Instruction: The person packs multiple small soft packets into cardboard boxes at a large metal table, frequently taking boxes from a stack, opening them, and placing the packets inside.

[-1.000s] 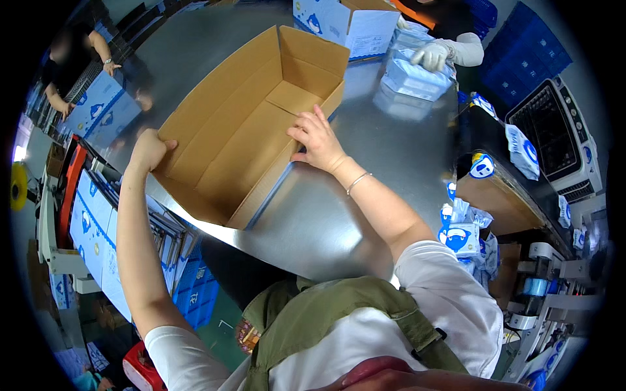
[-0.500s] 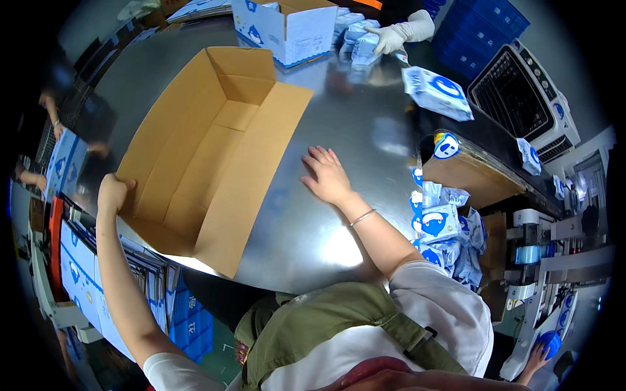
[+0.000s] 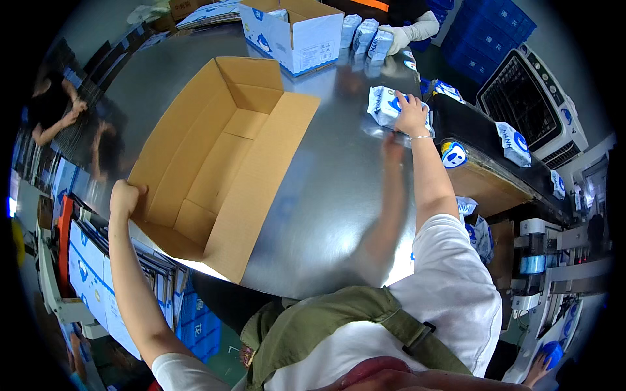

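An open brown cardboard box [image 3: 222, 156], empty inside, lies slanted on the metal table. My left hand [image 3: 125, 199] is closed on its near left edge, fingers curled over the cardboard. At the table's right side, my right hand [image 3: 412, 116] grips a soft white-and-blue packet [image 3: 386, 107], the fingers laid over its top and end. The thumb is hidden. Table surface separates that packet from the box.
More packets [image 3: 514, 144] lie on a black conveyor belt [image 3: 460, 117] at the right. Across the table, a co-worker's gloved hand [image 3: 394, 40] holds one of several upright packets beside a printed white box [image 3: 297, 39]. Flat cartons [image 3: 98, 280] are stacked at lower left.
My right hand has gone from resting spread on the table to the far right, onto a packet. The co-worker's packets now stand in a row. My left hand stays on the box.
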`<state>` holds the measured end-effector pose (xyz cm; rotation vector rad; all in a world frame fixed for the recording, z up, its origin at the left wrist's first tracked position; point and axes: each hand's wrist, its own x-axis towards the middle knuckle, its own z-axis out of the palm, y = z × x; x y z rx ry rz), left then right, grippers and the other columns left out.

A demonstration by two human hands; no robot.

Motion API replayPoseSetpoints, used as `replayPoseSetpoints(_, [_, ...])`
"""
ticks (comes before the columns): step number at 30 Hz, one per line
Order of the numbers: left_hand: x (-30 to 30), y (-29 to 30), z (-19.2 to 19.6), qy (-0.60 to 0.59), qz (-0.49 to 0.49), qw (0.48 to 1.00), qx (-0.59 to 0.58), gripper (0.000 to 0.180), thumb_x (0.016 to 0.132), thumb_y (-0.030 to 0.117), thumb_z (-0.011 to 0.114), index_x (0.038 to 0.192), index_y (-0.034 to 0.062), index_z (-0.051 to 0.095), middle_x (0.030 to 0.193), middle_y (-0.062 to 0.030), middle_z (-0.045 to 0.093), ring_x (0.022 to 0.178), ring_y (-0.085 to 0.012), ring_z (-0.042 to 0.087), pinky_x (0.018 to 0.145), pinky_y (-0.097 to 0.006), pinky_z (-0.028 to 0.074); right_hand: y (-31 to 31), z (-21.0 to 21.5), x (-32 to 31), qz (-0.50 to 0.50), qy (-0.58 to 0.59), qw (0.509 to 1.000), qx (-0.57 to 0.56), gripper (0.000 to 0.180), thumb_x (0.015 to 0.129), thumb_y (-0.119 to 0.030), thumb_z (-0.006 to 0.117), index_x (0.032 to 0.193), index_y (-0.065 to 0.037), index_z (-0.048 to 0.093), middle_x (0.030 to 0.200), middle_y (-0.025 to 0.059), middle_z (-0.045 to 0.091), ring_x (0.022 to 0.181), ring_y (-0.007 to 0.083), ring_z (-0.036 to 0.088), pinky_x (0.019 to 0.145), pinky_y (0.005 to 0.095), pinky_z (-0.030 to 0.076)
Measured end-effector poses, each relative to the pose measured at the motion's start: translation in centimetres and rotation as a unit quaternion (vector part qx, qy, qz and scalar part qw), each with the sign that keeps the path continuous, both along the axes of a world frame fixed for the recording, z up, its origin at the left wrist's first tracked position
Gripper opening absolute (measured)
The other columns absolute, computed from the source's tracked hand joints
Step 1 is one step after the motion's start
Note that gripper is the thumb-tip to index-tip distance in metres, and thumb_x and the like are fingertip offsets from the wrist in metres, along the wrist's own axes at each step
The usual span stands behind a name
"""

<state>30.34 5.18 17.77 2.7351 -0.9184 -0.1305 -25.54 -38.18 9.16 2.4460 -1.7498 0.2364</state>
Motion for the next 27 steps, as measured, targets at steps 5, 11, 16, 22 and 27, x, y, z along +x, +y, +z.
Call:
replayPoseSetpoints(5, [-2.5, -0.9, 1.3, -0.034, 0.013, 0.999, 0.009, 0.047, 0.072, 0.028, 0.072, 0.1, -0.0089, 0.064, 0.1, -0.0291, 0.066, 0.097, -0.0383, 0.065, 0.082, -0.041, 0.05, 4.7, -3.4, -0.5, 0.126, -0.112, 0.972, -0.165, 0.059, 0.067, -0.001, 0.069, 0.123, -0.017, 0.056, 0.128, 0.0155, 0.05, 0.121, 0.0386, 0.044, 0.102, 0.0522, 0.032])
replayPoseSetpoints(11, [-3.1, -1.8, 1.7, -0.022, 0.014, 0.999, 0.046, 0.045, 0.069, 0.033, 0.074, 0.094, -0.0039, 0.069, 0.097, -0.0254, 0.068, 0.094, -0.0377, 0.066, 0.079, -0.043, 0.052, 16.7, 2.6, 3.7, 0.303, -0.286, 0.892, -0.177, 0.058, 0.064, -0.003, 0.077, 0.118, -0.009, 0.057, 0.127, 0.0181, 0.051, 0.117, 0.0377, 0.051, 0.099, 0.0425, 0.042])
replayPoseSetpoints(16, [-3.6, -0.3, 2.1, -0.035, 0.013, 0.999, 0.034, 0.044, 0.07, 0.036, 0.074, 0.096, 0.0003, 0.072, 0.099, -0.0212, 0.068, 0.095, -0.0345, 0.066, 0.083, -0.041, 0.051, 21.4, 9.1, 13.2, 0.433, -0.648, 0.627, -0.013, 0.074, 0.07, -0.016, 0.082, 0.131, 0.001, 0.045, 0.127, 0.0144, 0.053, 0.119, 0.0218, 0.051, 0.103, 0.0353, 0.039])
replayPoseSetpoints(22, [-4.7, -0.5, 2.8, 0.042, 0.01, 0.996, -0.079, 0.053, 0.082, 0.046, 0.063, 0.106, -0.0008, 0.069, 0.108, -0.0236, 0.066, 0.103, -0.0359, 0.062, 0.09, -0.04, 0.046, 27.2, 9.8, 26.0, 0.434, -0.371, 0.622, 0.535, 0.05, 0.082, -0.022, 0.069, 0.126, -0.002, 0.054, 0.113, 0.0104, 0.064, 0.104, 0.0207, 0.06, 0.095, 0.0364, 0.045])
replayPoseSetpoints(27, [-5.1, 1.0, 2.6, -0.033, -0.01, 0.998, -0.046, 0.047, 0.076, 0.037, 0.073, 0.107, 0.0025, 0.069, 0.107, -0.0207, 0.067, 0.105, -0.0346, 0.063, 0.091, -0.041, 0.048, 32.9, 4.4, 27.1, 0.61, -0.234, 0.719, 0.237, 0.041, 0.083, -0.016, 0.063, 0.122, -0.003, 0.057, 0.119, 0.0165, 0.061, 0.113, 0.0357, 0.055, 0.101, 0.0419, 0.041])
